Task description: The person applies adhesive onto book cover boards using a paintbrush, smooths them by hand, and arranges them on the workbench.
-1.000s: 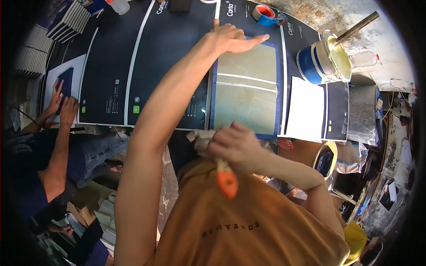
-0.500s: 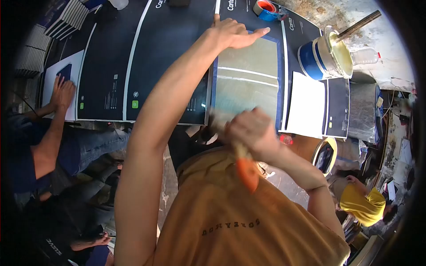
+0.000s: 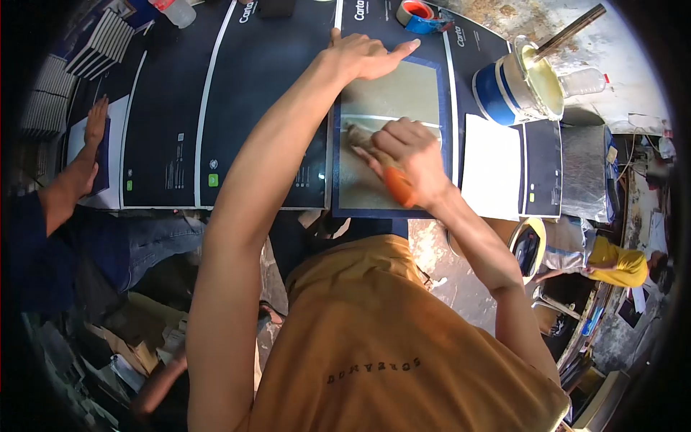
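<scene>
My right hand (image 3: 410, 155) grips a brush with an orange handle (image 3: 398, 186). Its bristle end lies over the greyish-beige boards (image 3: 392, 90), which have a dark blue border (image 3: 381, 212) and thin pale strips across the middle. The boards look wet or shiny in places. At the far end of this piece, my left hand (image 3: 363, 57) presses down near the top left corner, thumb stretched out to the right and a finger pointing away. Nothing shows in it. The bristles are partly hidden by motion blur.
White paper sheets (image 3: 493, 165) lie to the right. Behind them stands a blue-and-white bucket (image 3: 497, 93) of pale paste with a stick. Rolls of tape (image 3: 416, 14) sit at the back. On the left, a co-worker's hands (image 3: 93, 137) rest on a dark blue sheet beside stacked books (image 3: 101, 39).
My right hand has carried the brush away from my body, from the near edge up onto the boards. My left hand stays on the far corner. The co-worker's hands have shifted.
</scene>
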Available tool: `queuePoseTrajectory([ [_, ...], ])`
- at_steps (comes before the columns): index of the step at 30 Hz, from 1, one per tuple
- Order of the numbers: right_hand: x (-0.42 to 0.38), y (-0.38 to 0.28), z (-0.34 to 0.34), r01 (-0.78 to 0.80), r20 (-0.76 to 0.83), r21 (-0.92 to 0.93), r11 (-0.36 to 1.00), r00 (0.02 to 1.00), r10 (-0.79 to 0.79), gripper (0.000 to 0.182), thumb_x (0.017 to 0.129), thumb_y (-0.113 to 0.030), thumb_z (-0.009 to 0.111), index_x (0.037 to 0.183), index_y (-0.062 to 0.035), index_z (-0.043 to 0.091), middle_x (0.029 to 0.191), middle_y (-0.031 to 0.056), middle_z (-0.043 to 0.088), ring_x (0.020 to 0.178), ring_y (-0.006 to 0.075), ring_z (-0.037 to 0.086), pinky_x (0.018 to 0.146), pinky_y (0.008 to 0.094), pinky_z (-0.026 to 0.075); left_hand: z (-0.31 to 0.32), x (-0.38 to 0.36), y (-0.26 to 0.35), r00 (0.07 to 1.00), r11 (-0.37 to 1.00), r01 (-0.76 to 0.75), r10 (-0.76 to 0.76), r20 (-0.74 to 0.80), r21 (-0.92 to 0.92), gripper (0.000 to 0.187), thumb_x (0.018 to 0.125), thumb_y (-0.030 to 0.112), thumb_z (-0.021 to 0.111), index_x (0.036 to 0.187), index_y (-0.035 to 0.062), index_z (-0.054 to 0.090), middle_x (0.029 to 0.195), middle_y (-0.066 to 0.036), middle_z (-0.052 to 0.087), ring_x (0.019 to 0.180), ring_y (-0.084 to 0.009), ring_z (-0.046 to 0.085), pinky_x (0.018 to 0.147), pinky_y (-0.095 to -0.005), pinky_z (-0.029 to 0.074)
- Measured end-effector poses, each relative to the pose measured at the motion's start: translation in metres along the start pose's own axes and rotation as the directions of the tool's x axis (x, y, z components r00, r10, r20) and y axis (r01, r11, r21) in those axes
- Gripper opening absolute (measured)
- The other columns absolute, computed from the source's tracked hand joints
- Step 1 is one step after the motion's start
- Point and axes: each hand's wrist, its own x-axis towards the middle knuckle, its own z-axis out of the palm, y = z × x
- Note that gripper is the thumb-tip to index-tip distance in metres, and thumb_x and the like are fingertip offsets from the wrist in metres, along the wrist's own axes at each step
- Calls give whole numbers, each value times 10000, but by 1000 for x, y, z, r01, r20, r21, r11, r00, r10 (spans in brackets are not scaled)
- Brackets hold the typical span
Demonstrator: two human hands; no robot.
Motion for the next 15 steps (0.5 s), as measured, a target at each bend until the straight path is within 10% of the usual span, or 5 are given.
queuePoseTrajectory([
  [6, -54, -75, 7, 313, 203, 217, 925, 912, -356, 146, 663, -182, 652, 773, -128, 573, 738, 16, 480, 690, 180, 535, 576, 328, 445, -7, 3, -2, 991, 993, 46, -59, 121, 107, 832, 936, 737, 106, 1289, 197, 633, 1050, -96, 717, 1216, -316, 568, 1103, -654, 191],
  [15, 9, 11, 19, 143, 65, 113, 983, 986, -151, 155, 706, -164, 700, 776, -96, 579, 760, 58, 529, 694, 253, 562, 602, 375, 460, -7, -1, -6, 988, 997, 57, -63, 144, 47, 851, 940, 726, 103, 1195, 155, 679, 1105, -63, 704, 1205, -306, 571, 1097, -649, 204],
])
